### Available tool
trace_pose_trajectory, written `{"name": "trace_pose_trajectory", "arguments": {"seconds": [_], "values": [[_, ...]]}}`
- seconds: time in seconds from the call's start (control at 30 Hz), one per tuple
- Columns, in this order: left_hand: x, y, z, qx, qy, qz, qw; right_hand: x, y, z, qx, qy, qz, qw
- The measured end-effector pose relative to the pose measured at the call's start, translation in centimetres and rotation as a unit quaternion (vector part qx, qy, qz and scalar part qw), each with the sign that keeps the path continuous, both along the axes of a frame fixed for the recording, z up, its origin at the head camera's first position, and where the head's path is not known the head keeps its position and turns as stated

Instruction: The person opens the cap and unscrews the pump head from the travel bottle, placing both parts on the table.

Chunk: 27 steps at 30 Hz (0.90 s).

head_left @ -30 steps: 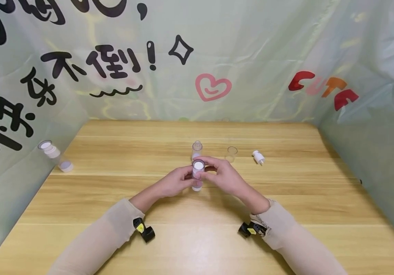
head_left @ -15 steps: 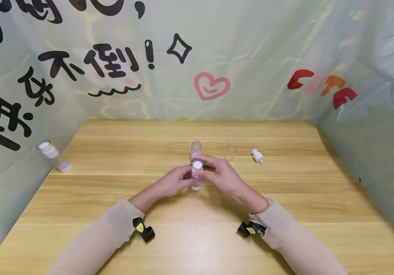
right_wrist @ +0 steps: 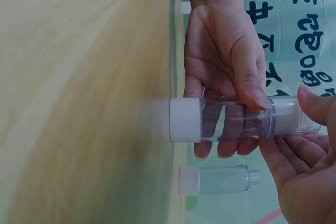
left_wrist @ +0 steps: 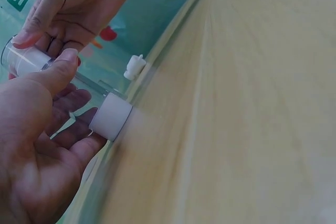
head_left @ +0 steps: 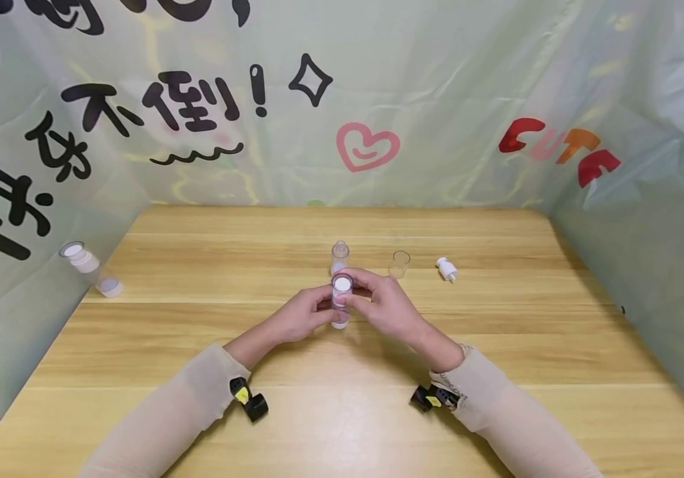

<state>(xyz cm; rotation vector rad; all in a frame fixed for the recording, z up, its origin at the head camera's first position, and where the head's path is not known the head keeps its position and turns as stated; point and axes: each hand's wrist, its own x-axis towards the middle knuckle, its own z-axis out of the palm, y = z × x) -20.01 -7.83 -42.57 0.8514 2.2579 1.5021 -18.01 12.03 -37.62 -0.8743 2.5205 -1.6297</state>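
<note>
A clear bottle (right_wrist: 185, 120) with a white base stands upright on the table in front of me. My left hand (head_left: 302, 315) wraps its body, thumb on the near side and fingers behind, as the right wrist view shows. Up at the top, my right hand (head_left: 386, 309) pinches the clear cap (head_left: 342, 285), which covers a white pump head. Just behind the hands is a second clear bottle (head_left: 340, 255) with a bare threaded neck. Farther right are a loose clear cap (head_left: 399, 264) and a white pump head (head_left: 446, 269) lying on its side.
At the table's left edge stands another bottle (head_left: 93, 271) with its white pump and clear cap on. The wooden table (head_left: 497, 345) is bordered by a printed curtain (head_left: 437, 86) at the back and both sides. A small black camera sits on each wrist.
Both hands keep the same hold on the bottle and its cap. Only the head view has shifted slightly, with the scene sliding a little up and left.
</note>
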Motion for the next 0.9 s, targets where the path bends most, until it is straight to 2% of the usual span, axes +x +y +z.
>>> {"name": "trace_pose_trajectory", "arguments": {"seconds": [0.37,0.63,0.9], "values": [[0.04,-0.39,0.10,-0.007,0.003,0.000,1.0000,0.26,-0.35,-0.21,0.018,0.044,-0.017,0.9987],[-0.27,-0.31,0.07,0.003,-0.005,-0.018,0.9998,0.37,-0.28,-0.44,0.030,0.074,-0.036,0.9962],[-0.40,-0.30,0.14,0.002,-0.004,-0.022,0.9998,0.35,-0.26,-0.46,0.037,0.096,-0.042,0.9938]]}}
